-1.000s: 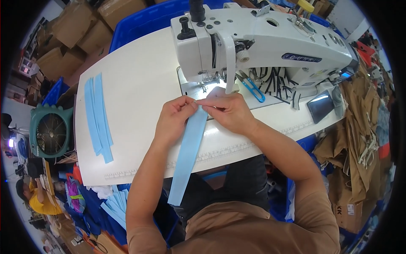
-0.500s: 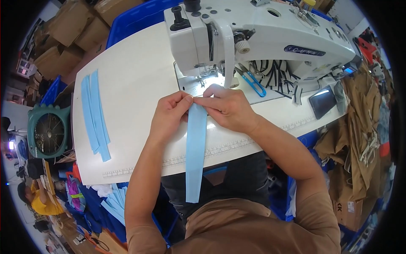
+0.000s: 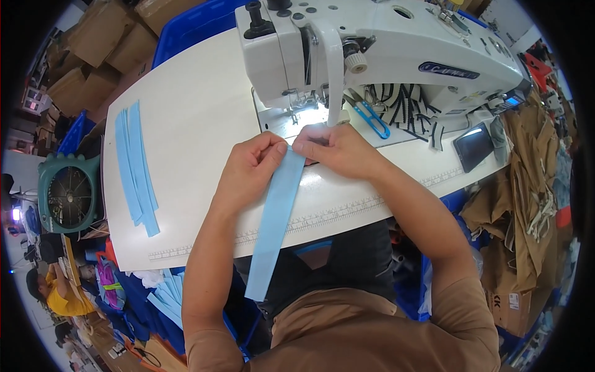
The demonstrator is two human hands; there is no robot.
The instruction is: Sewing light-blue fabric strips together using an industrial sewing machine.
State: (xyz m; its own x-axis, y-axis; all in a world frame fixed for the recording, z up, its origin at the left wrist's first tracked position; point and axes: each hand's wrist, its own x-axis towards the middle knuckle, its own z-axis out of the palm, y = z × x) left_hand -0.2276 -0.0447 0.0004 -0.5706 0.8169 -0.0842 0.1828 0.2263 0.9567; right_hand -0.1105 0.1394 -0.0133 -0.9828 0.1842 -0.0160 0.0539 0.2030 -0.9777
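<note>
A light blue fabric strip [image 3: 276, 220] hangs from my two hands over the table's front edge toward my lap. My left hand [image 3: 251, 170] is closed, its thumb and fingers pinching the left corner of the strip's top end. On the right corner, my right hand [image 3: 334, 149] is pinched too, its fingers bent over the end. Both hands are just in front of the lit needle area [image 3: 304, 116] of a white sewing machine [image 3: 384, 56]. More light blue strips [image 3: 135, 170] lie overlapping on the table's left side.
Blue-handled thread snips [image 3: 370, 118] and dark-and-white scraps [image 3: 406, 108] lie under the machine arm. A phone [image 3: 473, 147] rests at the right. A ruler scale [image 3: 334, 217] runs along the white table's [image 3: 186, 124] front edge. A green fan [image 3: 69, 192] stands at the left.
The strip's lower end has swung left, so it now hangs slanted. My right hand has turned and its fingers have curled in at the strip's top corner.
</note>
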